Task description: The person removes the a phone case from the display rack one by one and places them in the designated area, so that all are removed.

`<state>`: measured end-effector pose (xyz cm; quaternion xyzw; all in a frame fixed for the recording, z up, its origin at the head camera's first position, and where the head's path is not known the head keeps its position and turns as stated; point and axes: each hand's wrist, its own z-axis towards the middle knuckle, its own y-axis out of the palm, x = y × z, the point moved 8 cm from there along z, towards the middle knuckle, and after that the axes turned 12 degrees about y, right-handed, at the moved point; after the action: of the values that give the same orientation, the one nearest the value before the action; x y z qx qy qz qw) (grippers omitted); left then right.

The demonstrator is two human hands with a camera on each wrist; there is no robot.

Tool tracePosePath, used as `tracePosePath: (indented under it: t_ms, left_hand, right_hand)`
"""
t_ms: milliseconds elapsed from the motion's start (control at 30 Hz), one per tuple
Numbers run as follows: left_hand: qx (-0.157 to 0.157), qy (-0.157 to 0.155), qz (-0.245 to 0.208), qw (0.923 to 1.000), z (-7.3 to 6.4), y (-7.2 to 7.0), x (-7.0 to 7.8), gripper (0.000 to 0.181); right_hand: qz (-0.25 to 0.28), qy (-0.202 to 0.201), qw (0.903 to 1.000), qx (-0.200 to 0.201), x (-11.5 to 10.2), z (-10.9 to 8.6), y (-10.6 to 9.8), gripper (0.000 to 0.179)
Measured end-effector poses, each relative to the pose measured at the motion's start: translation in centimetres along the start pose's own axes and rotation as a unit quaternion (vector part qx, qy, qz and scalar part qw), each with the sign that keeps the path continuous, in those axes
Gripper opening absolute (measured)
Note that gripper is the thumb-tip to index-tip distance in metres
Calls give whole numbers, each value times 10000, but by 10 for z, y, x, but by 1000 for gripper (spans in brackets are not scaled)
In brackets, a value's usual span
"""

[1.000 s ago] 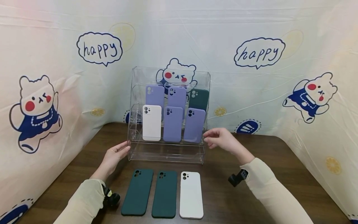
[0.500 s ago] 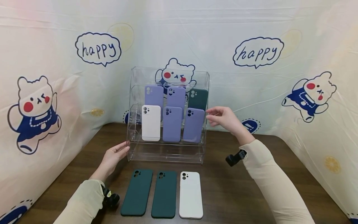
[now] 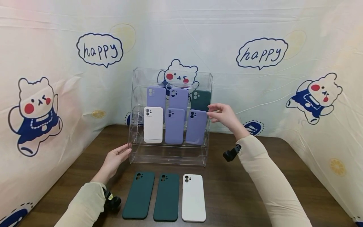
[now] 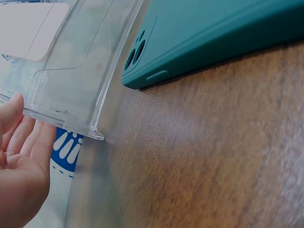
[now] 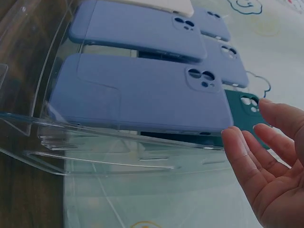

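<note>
A clear stepped display stand (image 3: 170, 160) holds phone cases leaning in two rows. My left hand (image 3: 113, 159) pinches the stand's left side edge; in the left wrist view the thumb is on one face of the clear panel (image 4: 71, 95), fingers behind. My right hand (image 3: 225, 116) is at the right side, its fingers bent and apart. One fingertip (image 5: 232, 135) is right at the upper corner of the front-right purple phone case (image 5: 142, 92). Behind that case leans a dark green phone case (image 3: 201, 100), its lower part hidden; the thumb overlaps it in the right wrist view.
Two dark green phone cases (image 3: 139, 195) and a white phone case (image 3: 193, 198) lie flat on the brown table (image 3: 227, 192) before the stand. Another white case (image 3: 153, 124) and several purple ones fill the rows. A printed cloth (image 3: 221, 63) hangs behind.
My right hand has risen from the lower right of the stand to the front-right purple case's upper corner, then moved slightly left. My left hand stays on the stand's edge.
</note>
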<state>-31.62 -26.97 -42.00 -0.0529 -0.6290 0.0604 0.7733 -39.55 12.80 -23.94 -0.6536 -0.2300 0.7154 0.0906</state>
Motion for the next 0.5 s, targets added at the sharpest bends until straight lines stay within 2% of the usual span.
tracePosePath:
  t_ms: [167,500]
  left_hand:
    - [9,-9,-49,10000,0,1,1,57]
    - [-7,-9,-47,10000,-2,1,2,57]
  right_hand:
    - [125,54,9999,-1,7,6,2,42]
    - [94,34,9997,208,8,7,8,35]
